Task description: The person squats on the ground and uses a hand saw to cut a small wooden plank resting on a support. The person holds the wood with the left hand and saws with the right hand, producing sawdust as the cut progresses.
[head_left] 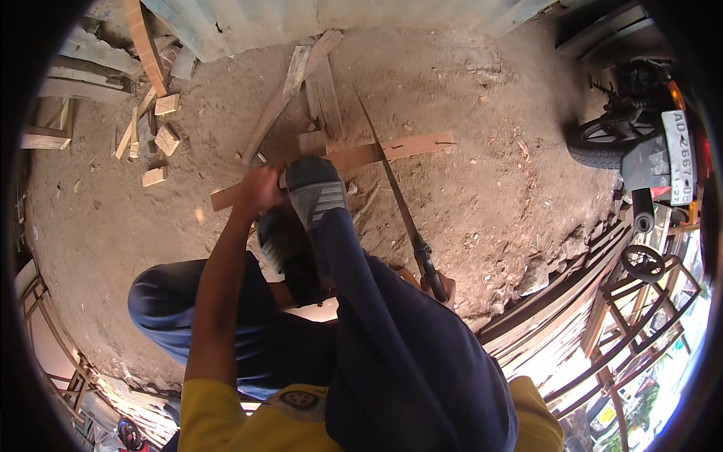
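Observation:
A reddish-brown wooden plank [410, 147] lies across the middle, raised at least partly over offcuts on the dirt. My left hand [260, 190] grips it near its left end, with the fingers partly hidden. Beside that hand, my right foot in a dark sandal with grey stripes [316, 197] presses on the plank. My right hand [446, 291] is closed around the handle of a long handsaw [397, 192], partly hidden behind my knee. The saw's narrow blade points away from me and crosses the plank right of the foot.
Several short wood blocks [167, 140] lie at the left, with longer boards [324, 94] beyond the plank. A corrugated metal sheet [339, 29] borders the far side. A motorcycle [633, 143] stands at the right, above stacked timber [553, 301] and wooden frames [625, 331].

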The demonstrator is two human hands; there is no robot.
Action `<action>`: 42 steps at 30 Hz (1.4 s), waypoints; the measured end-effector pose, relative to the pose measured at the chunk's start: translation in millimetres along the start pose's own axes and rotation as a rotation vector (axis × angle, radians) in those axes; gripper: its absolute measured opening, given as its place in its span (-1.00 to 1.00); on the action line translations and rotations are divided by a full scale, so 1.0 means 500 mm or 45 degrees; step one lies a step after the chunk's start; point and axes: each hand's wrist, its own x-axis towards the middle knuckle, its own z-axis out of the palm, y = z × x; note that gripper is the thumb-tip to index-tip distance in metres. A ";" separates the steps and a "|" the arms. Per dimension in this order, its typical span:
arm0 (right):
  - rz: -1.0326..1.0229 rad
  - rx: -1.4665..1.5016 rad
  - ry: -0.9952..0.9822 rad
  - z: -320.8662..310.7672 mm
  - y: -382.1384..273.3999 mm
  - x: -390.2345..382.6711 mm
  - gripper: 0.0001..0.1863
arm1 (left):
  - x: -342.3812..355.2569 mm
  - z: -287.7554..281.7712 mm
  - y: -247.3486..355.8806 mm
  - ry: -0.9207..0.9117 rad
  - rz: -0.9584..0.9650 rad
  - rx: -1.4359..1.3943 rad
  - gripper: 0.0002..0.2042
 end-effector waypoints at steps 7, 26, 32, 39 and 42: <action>0.069 0.080 0.033 0.040 -0.051 0.108 -0.76 | -0.008 0.014 -0.001 -0.045 -0.110 -0.058 -0.49; 0.152 0.055 0.006 0.049 -0.087 0.104 -0.80 | 0.003 0.002 0.002 -0.071 -0.080 -0.041 -0.51; 0.056 0.036 -0.039 0.001 -0.088 0.111 -0.84 | -0.005 0.035 -0.017 0.018 -0.035 -0.030 -0.52; 0.132 -0.125 -0.005 -0.053 -0.018 -0.072 -0.74 | -0.020 0.003 -0.005 -0.001 -0.019 0.320 -0.45; 0.140 0.118 0.016 -0.039 -0.048 -0.076 -0.73 | -0.005 -0.103 0.058 -0.138 -0.341 0.236 -0.54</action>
